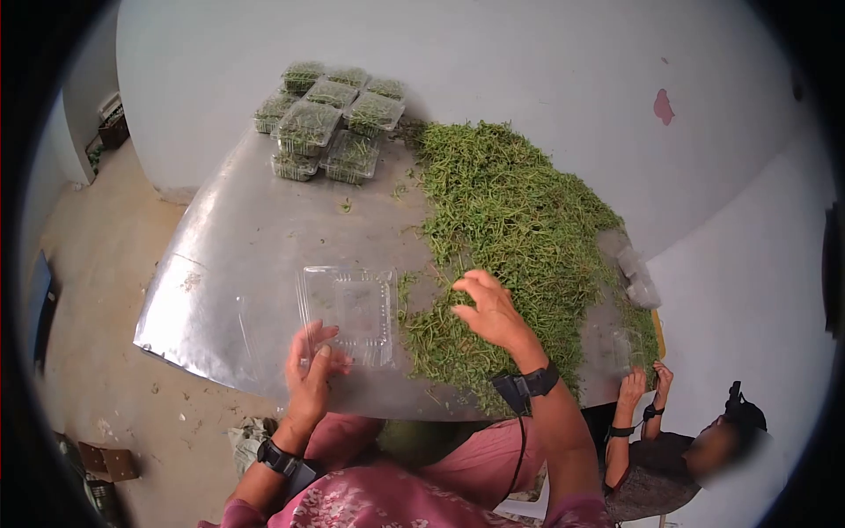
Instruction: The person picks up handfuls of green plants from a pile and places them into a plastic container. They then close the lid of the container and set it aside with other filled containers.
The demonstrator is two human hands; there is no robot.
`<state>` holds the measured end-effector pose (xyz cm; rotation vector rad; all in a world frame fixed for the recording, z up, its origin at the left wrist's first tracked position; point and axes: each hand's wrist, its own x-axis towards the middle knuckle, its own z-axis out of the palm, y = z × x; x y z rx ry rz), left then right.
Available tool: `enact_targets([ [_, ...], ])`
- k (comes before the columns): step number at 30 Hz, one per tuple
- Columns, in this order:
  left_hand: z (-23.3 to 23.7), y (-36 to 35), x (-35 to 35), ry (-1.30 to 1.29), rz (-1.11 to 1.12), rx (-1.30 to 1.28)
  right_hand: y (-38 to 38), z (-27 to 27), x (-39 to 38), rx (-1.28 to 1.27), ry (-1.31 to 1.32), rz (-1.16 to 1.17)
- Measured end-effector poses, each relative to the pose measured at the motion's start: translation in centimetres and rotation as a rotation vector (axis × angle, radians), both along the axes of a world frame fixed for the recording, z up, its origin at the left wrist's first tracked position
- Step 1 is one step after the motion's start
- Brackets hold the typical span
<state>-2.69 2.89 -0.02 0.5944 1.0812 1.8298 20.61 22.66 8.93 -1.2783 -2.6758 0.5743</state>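
A clear plastic clamshell box (356, 312) sits open on the metal table in front of me. My left hand (310, 370) grips its near left corner, with some fingers seen through the plastic. Over the near edge of a large heap of thin green plant stems (519, 211) hovers my right hand (490, 310). Its fingers are spread and slightly curled, and nothing shows between them. A few loose sprigs lie between the box and the heap.
Filled clear boxes (308, 123) stand stacked at the table's far left, near the wall. Along the right side, a co-worker (656, 466) has both hands near another clear box (627, 348). More clear plastic boxes (638, 277) rest beyond it. The metal table (255, 238) has a bare left edge.
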Motion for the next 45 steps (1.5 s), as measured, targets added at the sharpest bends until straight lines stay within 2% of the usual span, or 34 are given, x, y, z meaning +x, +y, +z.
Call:
enact_targets([
  [2, -0.2, 0.0, -0.1, 0.007, -0.012, 0.001, 1.8, 1.5, 2.4, 0.266, -0.126, -0.214],
  [4, -0.4, 0.0, -0.2, 0.015, -0.028, 0.005, 4.3, 2.2, 5.5, 0.396, -0.216, -0.396],
  [6, -0.2, 0.0, -0.1, 0.068, -0.014, -0.002, 6.5, 3.1, 8.0, 0.366, -0.259, -0.620],
  [9, -0.5, 0.1, 0.0, 0.110, -0.014, -0.002, 9.6, 3.3, 11.3, 0.311, -0.172, -0.906],
  [12, -0.2, -0.1, -0.1, 0.125, -0.021, -0.011, 13.0, 1.3, 14.3, -0.066, 0.264, -0.953],
  [19, 0.0, 0.0, 0.3, 0.180, -0.030, -0.032, 8.0, -1.2, 5.8, 0.063, -0.354, -0.689],
  [22, 0.3, 0.0, 0.3, 0.197, -0.014, -0.042, 9.1, -1.2, 7.0, 0.086, -0.285, -0.728],
  [26, 0.2, 0.0, 0.2, 0.199, -0.012, -0.036, 11.8, -2.2, 8.5, 0.101, -0.342, -0.780],
  [29, -0.3, 0.2, 0.2, 0.218, -0.004, -0.022, 12.1, -0.5, 9.6, 0.070, -0.121, -0.750],
  [30, -0.4, 0.2, 0.2, 0.222, -0.004, -0.021, 11.7, 0.3, 9.6, 0.054, -0.050, -0.740],
  [31, -0.5, 0.2, 0.2, 0.225, -0.006, -0.022, 11.2, 1.0, 9.7, 0.168, -0.047, -0.685],
  [32, -0.5, 0.2, 0.2, 0.224, -0.008, -0.025, 11.0, 1.9, 9.9, 0.134, 0.020, -0.690],
  [34, -0.3, 0.1, 0.2, 0.225, -0.017, -0.031, 8.9, 6.2, 8.8, 0.065, 0.158, -0.702],
  [37, 0.0, 0.1, 0.2, 0.259, -0.010, -0.033, 7.3, 9.9, 8.1, 0.173, 0.210, -0.660],
  [40, -0.1, 0.1, 0.3, 0.256, 0.001, -0.018, 6.2, 12.2, 7.2, 0.280, 0.187, -0.658],
  [44, -0.6, 0.2, 0.1, 0.281, -0.005, 0.002, 5.3, 11.8, 6.5, 0.224, 0.046, -0.512],
  [45, -0.3, 0.1, 0.1, 0.283, -0.011, -0.009, 4.2, 12.8, 5.7, 0.116, 0.085, -0.565],
])
